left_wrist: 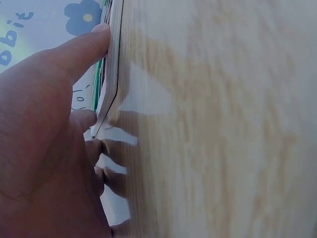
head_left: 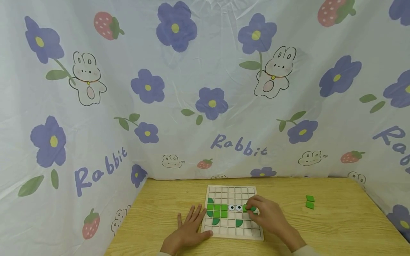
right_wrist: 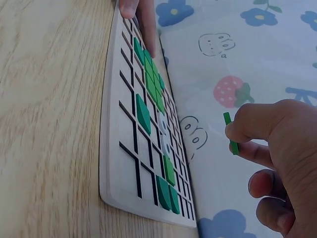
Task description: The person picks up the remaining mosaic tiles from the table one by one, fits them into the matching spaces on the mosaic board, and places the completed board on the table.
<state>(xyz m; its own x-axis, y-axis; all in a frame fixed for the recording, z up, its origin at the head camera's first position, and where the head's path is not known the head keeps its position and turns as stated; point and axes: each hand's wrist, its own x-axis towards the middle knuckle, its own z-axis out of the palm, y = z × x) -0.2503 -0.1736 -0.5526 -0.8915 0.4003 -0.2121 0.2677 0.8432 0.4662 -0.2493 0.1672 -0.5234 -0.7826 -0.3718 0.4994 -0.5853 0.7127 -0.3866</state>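
Observation:
On the table lies a pale wooden grid board (head_left: 235, 237), holding light green square tiles (head_left: 217, 214), dark green quarter-round tiles (head_left: 239, 223) and two white eye tiles (head_left: 235, 207). Over the board's right side, my right hand (head_left: 269, 215) pinches a thin green tile (right_wrist: 231, 134) between thumb and finger; in the right wrist view it is edge-on and apart from the board. My left hand (head_left: 189, 229) rests at the board's left edge with fingers spread, its thumb (left_wrist: 89, 52) against the board's edge. The right hand hides part of the board in the head view.
Two loose green tiles (head_left: 309, 201) lie on the wooden table (head_left: 339, 227) to the right of my right hand. A white curtain (head_left: 182, 153) printed with flowers, rabbits and strawberries hangs behind the table and along its sides.

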